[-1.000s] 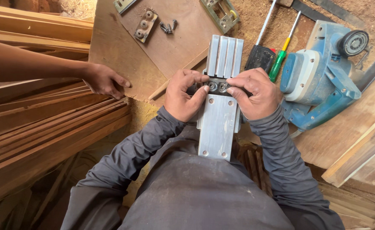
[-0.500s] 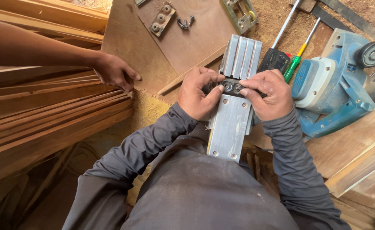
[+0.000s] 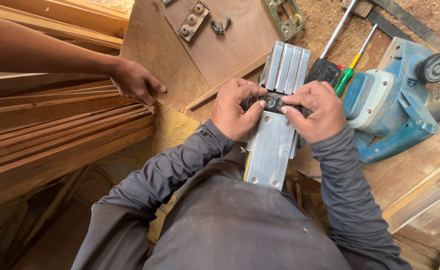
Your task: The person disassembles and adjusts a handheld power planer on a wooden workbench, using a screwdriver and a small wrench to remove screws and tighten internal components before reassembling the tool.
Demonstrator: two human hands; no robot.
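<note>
Where both hands grip, the planer base looks silvery, ribbed.

Blue power tool, two screwdrivers, loose bolts, perhaps brackets.

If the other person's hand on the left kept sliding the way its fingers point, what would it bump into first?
That co-worker's hand points right across the brown board. It would probably first meet the thin wooden strip, then the worker's left hand, though heights are unclear.
</note>
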